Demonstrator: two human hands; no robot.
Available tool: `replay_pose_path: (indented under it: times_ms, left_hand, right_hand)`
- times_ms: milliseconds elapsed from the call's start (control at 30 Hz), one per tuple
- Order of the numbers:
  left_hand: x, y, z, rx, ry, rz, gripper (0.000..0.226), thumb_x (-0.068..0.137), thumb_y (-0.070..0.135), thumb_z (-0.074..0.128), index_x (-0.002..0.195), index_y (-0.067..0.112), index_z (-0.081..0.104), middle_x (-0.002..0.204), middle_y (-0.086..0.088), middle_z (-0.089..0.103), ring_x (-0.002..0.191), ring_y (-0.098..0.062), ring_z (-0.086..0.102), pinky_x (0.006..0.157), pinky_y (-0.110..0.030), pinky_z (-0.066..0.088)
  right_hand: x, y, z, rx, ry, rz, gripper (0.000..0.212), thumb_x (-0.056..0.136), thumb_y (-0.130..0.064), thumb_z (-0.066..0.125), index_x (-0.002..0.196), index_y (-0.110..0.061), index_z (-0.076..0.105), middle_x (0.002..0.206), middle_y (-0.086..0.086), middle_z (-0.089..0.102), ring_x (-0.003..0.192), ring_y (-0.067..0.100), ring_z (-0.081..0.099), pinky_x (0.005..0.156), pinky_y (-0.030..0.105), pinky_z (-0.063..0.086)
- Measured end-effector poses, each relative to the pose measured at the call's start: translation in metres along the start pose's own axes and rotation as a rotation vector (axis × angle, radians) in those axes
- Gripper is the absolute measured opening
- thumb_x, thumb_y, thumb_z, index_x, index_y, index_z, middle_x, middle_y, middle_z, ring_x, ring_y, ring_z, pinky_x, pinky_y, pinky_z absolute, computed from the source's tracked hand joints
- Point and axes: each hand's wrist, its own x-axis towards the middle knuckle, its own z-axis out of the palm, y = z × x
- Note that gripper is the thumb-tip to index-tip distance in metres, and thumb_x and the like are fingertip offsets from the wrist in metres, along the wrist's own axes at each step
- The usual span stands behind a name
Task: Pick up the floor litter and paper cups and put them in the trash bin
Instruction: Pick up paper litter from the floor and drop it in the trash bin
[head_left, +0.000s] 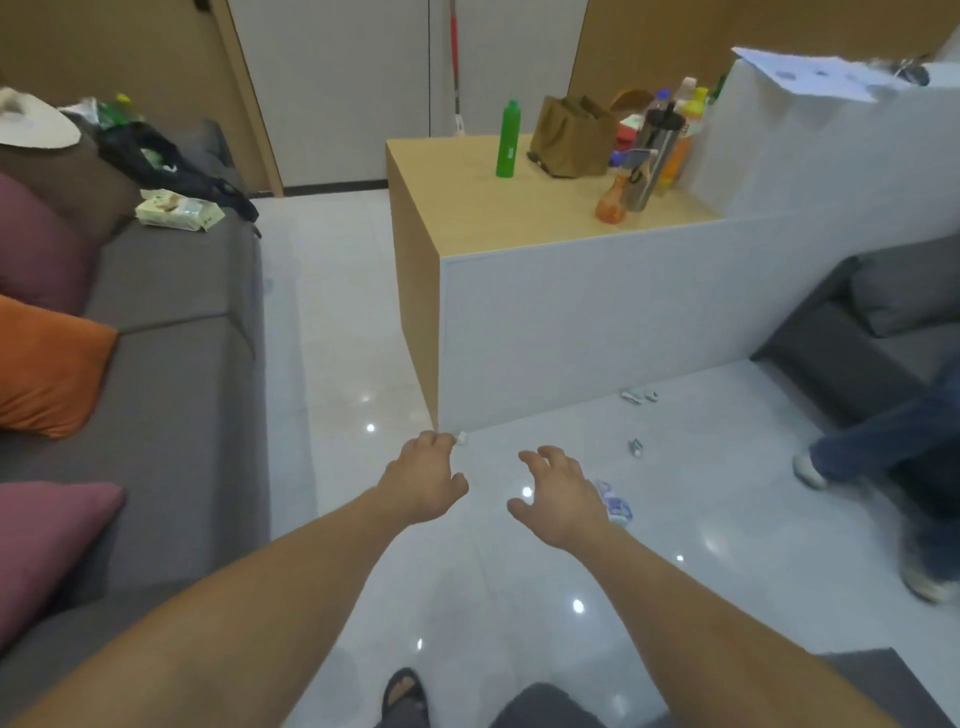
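Over the glossy floor (493, 597), in front of the counter (571, 322), both arms are stretched forward and down. The left hand (423, 480) is seen from the back with its fingers curled under. A small white scrap (461, 439) shows right at its fingertips, by the counter's corner. Whether that scrap is pinched or merely lies on the floor behind the fingers cannot be told. The right hand (563, 501) is held wide, fingers spread and loosely bent, and nothing is held in it. A crumpled blue-and-white wrapper (617, 503) lies just beside it on the floor.

More litter is scattered further right: one bit (637, 447) out on the tiles and a pair of bits (638, 397) against the counter's base. No cup can be made out on the floor, and no bin is in view.

The step in hand is judged to be the gathering of litter, with most of it not yet collected. Next, the right hand would need to be lowered onto the wrapper and closed round it. The scrap at the left fingertips would need to be secured. The bin would then have to be found.
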Motion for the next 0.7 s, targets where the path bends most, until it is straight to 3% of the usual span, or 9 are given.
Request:
replay_pose_path:
  times_ms: [400, 700]
  left_hand:
    - [0.187, -0.036, 0.008, -0.02, -0.142, -0.184, 0.06, 0.092, 0.036, 0.048, 0.145, 0.015, 0.029, 0.147, -0.006, 0.03, 0.132, -0.027, 0.033, 0.103, -0.04, 0.037]
    - [0.384, -0.077, 0.136, -0.04, -0.297, -0.286, 0.058, 0.094, 0.037, 0.049, 0.146, 0.017, 0.031, 0.15, -0.002, 0.031, 0.134, -0.02, 0.035, 0.108, -0.033, 0.034]
  right_hand:
    - [0.218, 0.025, 0.026, 0.042, -0.254, -0.096, 0.071, 0.091, -0.048, 0.055, 0.151, -0.025, 0.025, 0.156, 0.002, 0.021, 0.138, 0.025, 0.028, 0.107, 0.041, 0.037]
    - [0.425, 0.126, 0.156, 0.049, -0.396, -0.069, 0.067, 0.093, -0.044, 0.05, 0.15, -0.024, 0.022, 0.157, 0.004, 0.019, 0.137, 0.027, 0.029, 0.104, 0.041, 0.039]
